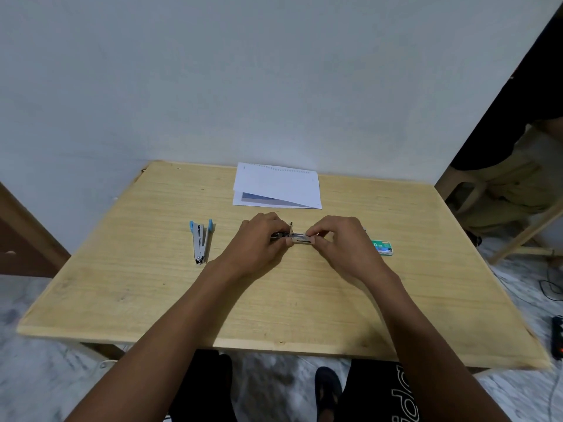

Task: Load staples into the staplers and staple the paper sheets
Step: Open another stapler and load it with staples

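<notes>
A small metal stapler (pixel 300 238) lies open at the middle of the wooden table (pixel 274 300), its magazine pointing right. My left hand (pixel 259 239) grips its left end. My right hand (pixel 341 242) pinches its right end with thumb and forefinger; whether staples sit between the fingers is hidden. A second stapler (pixel 201 240) with blue tips lies open on the table to the left, apart from both hands. A green staple box (pixel 382 247) lies just right of my right hand. A stack of white paper sheets (pixel 277 187) lies at the table's far edge.
A white wall stands right behind the table. A person sits on a wooden stool (pixel 475 190) at the right. Cables and a power strip (pixel 557 336) lie on the floor at the right. My legs are under the table's near edge.
</notes>
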